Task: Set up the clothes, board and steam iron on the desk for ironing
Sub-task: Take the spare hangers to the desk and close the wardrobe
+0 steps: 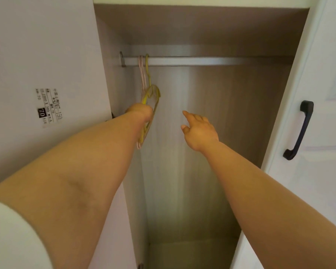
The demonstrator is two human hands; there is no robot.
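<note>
Inside the wardrobe, your left hand [141, 111] grips bare hangers [150, 96], steadying them; your right hand [199, 131] reaches, fingers loose.

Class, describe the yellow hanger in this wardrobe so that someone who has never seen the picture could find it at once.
Look inside the open wardrobe at the metal rail running across the top. Near its left end two empty hangers dangle side by side, with the left hand reaching against them. The yellow hanger is the right one of the pair; its neighbour, the pink hanger, is paler.
</note>
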